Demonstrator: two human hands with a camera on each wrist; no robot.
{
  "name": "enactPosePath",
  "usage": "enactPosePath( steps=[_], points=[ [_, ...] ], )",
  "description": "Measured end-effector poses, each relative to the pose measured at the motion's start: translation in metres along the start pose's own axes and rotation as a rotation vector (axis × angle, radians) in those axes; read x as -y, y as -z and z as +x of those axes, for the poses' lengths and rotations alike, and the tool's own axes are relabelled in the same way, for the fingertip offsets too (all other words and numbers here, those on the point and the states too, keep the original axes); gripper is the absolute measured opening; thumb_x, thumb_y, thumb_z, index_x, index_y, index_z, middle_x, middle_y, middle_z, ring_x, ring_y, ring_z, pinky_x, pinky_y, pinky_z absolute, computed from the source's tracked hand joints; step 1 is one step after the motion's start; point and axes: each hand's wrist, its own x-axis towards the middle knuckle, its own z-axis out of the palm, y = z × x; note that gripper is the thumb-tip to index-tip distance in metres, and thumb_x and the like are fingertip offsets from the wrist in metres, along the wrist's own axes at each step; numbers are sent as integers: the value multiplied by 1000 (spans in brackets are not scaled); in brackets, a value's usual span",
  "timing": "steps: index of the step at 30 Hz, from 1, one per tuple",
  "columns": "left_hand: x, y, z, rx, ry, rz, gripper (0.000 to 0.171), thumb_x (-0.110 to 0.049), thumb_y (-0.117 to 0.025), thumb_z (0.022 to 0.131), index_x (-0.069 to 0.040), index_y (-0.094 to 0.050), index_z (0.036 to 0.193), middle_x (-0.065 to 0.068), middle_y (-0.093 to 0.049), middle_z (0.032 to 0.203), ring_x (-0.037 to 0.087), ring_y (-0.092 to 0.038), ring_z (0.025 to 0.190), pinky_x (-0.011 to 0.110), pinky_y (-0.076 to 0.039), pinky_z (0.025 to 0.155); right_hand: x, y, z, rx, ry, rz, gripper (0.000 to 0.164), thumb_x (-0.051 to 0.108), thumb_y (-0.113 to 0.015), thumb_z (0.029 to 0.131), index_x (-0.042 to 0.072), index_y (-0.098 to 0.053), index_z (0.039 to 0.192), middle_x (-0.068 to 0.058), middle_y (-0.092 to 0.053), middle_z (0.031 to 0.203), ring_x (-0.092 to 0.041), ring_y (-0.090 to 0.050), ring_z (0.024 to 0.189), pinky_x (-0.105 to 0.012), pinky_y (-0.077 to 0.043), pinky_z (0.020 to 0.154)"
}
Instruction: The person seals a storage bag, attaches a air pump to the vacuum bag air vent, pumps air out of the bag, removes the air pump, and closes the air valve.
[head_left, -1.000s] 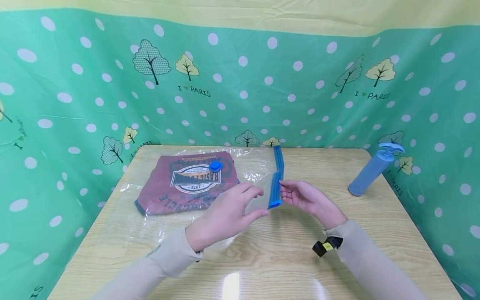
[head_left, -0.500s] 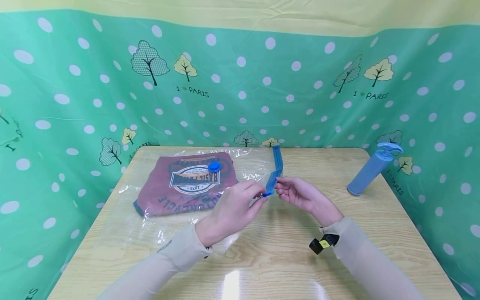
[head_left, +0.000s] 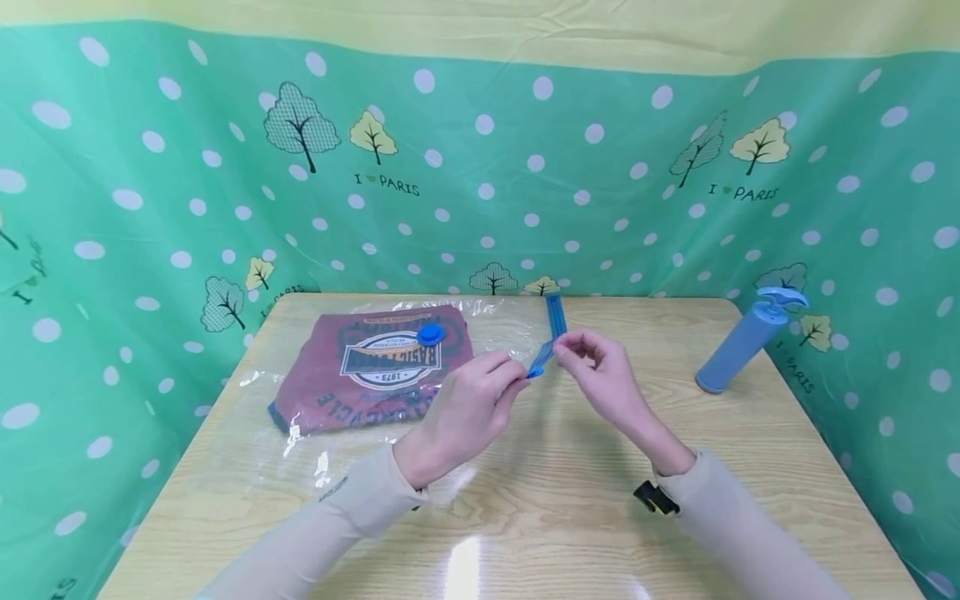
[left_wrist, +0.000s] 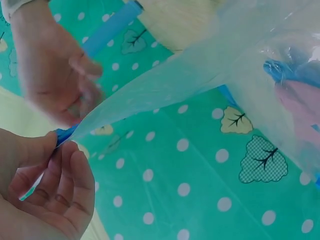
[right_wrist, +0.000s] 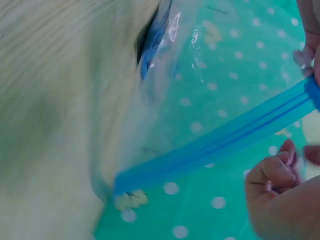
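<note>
A clear plastic vacuum storage bag [head_left: 510, 321] lies on the table with a folded maroon printed garment [head_left: 315, 367] inside and a round blue valve [head_left: 430, 335] on top. Its blue zip strip [head_left: 556, 317] runs along the right end. My left hand [head_left: 465, 408] pinches the near end of this strip between thumb and fingers, lifting that corner, and the plastic stretches taut in the left wrist view. Beside the strip is my right hand [head_left: 611, 379]. The right wrist view shows its fingers [right_wrist: 272, 172] loosely bent, apart from the strip, with a gap to the thumb.
A blue hand pump [head_left: 742, 346] stands tilted on the right side of the wooden table [head_left: 510, 533]. Behind the table and at both sides hangs a green dotted curtain [head_left: 450, 208] with tree prints.
My left hand has gone from loosely spread to pinching the strip's near end and raised it. My right hand has shifted up slightly along the strip, its wrist turning.
</note>
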Motion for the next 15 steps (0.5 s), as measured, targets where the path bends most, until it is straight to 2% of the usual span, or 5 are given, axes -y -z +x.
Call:
enactPosePath(
  steps=[1, 3, 6, 9, 15],
  points=[
    [0, 0, 1, -3, 0, 0, 5, -1, -77, 95, -5, -74, 95, 1, -65, 85, 11, -59, 69, 22, -51, 62, 3, -1, -2, 14, 116, -58, 12, 5, -67, 102, -3, -71, 111, -7, -69, 93, -16, -56, 76, -23, -42, 54],
    [0, 0, 2, -8, -2, 3, 6, 0, -77, 94, -4, -74, 95, 1, -66, 86, 12, -60, 70, 21, -52, 64, 7, -2, -4, 56, 326, -159, 20, -2, -71, 97, 1, -72, 116, -7, -72, 106, -20, -58, 90, -26, -44, 61],
    [1, 0, 4, -19, -4, 8, 6, 2, -76, 94, -4, -73, 95, 2, -67, 87, 12, -61, 71, 23, -53, 65, 12, -5, -4, 116, 523, -269, 30, -5, -76, 91, 6, -73, 119, -4, -73, 114, -22, -60, 99, -27, -43, 67],
    [2, 0, 3, -27, -2, 13, 7, 4, -75, 95, -4, -73, 95, 2, -67, 87, 13, -61, 71, 24, -53, 64, 14, -8, -2, 143, 604, -331, 30, -5, -79, 89, 6, -74, 117, -2, -74, 112, -21, -61, 104, -26, -45, 74],
    [3, 3, 4, -25, 1, 18, 8, 4, -73, 95, -4, -74, 94, 1, -67, 86, 13, -60, 70, 24, -53, 63, 16, -12, 2, 153, 645, -383, 29, -7, -82, 86, 3, -76, 113, -3, -76, 105, -21, -61, 101, -30, -48, 84]
  ],
)
